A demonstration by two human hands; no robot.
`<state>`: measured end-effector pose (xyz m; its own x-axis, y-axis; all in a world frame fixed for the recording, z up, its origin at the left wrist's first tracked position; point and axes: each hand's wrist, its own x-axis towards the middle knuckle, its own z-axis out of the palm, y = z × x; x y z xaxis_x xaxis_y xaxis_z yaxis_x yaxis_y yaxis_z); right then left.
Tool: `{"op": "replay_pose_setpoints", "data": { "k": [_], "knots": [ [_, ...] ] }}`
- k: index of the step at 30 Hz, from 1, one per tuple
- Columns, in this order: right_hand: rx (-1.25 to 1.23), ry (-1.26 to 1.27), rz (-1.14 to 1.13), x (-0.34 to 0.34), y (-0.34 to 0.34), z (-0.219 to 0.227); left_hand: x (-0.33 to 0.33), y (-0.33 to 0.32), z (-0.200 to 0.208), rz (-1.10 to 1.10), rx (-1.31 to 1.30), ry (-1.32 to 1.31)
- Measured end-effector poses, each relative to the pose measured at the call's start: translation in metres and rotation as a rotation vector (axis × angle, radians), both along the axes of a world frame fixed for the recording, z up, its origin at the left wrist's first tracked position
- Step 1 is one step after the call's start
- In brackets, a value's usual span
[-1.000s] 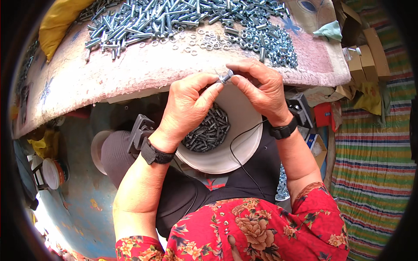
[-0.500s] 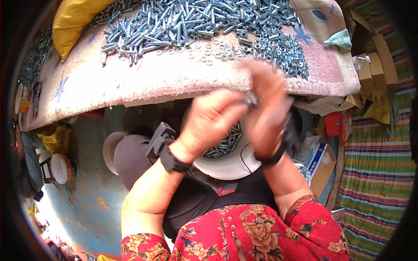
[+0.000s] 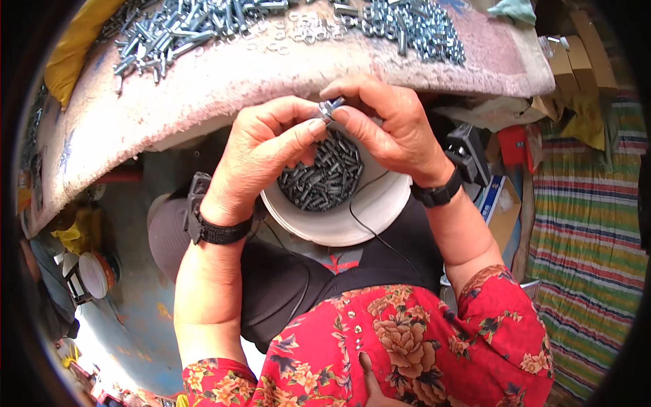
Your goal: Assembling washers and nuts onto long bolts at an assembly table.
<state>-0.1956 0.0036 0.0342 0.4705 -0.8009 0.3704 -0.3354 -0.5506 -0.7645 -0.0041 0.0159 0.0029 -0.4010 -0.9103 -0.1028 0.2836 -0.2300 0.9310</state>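
Observation:
A short silvery bolt (image 3: pixel 330 108) is pinched between my two hands, above a white bucket (image 3: pixel 319 234). My left hand (image 3: pixel 254 149) grips it between thumb and index finger. From the other side, the thumb and bent index finger of my right hand (image 3: pixel 400 132) close on its end; whether a nut or washer sits there is too small to tell. Inside the bucket, below my hands, lies a heap of dark metal bolts (image 3: pixel 324 173).
A cloth-covered table (image 3: pixel 224 85) curves across in front of me. On it lie a pile of loose bolts (image 3: pixel 196 30), scattered washers (image 3: pixel 305 30) and a heap of nuts (image 3: pixel 430 34). A thin black cable (image 3: pixel 359 220) crosses the bucket's rim. Cardboard boxes (image 3: pixel 573 64) stand at the right.
Both hands have shifted left and a little nearer, off the table edge to over the bucket. The right hand, blurred and stretched out before, now has its fingers bent onto the bolt. The whole view has tilted down.

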Motion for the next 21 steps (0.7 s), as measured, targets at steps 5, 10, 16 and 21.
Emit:
{"op": "replay_pose_setpoints", "data": {
  "k": [5,10,16,21],
  "knots": [
    [-0.066,0.124,-0.151,-0.008,0.01,-0.04,-0.011,0.003,-0.013,-0.027,-0.399,-0.401],
    [0.424,-0.119,-0.2,-0.02,0.033,-0.079,-0.015,0.005,-0.019,-0.033,-0.903,-0.73],
    [0.539,-0.309,-0.433,-0.058,0.052,-0.094,-0.006,-0.006,0.005,0.36,-0.352,-0.368],
    [0.458,-0.34,-0.674,-0.11,0.083,-0.084,0.016,-0.031,-0.028,0.442,-0.494,-0.39]
  ]
}}
